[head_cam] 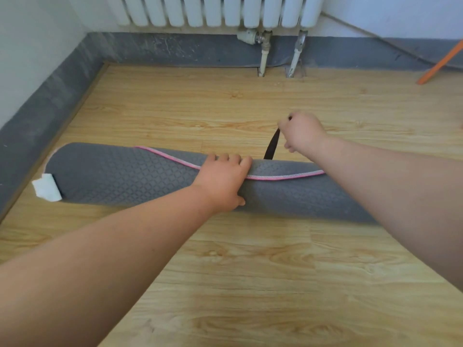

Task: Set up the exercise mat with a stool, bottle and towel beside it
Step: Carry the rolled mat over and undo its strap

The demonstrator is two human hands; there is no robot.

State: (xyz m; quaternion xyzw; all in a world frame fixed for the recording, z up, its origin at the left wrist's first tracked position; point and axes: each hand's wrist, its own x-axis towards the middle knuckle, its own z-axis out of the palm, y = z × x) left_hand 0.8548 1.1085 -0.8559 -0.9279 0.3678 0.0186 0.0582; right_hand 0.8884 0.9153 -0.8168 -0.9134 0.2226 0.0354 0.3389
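Note:
A rolled grey exercise mat (125, 176) with a pink stitched edge lies crosswise on the wooden floor. A white label (46, 187) hangs from its left end. My left hand (223, 182) rests on top of the roll near its middle, fingers curved over the far side and thumb on the near side. My right hand (300, 132) is held above and behind the roll, its fingers curled round a black strap (271, 146) that runs taut down to the mat. My right forearm hides the roll's right end. No stool, bottle or towel is in view.
A white radiator (213, 10) hangs on the far wall, with two pipes (264, 56) going down into the floor. A grey skirting (50, 96) lines the left and far walls. An orange stick (441, 62) leans at the far right. Bare wooden floor (250, 271) stretches in front of the mat.

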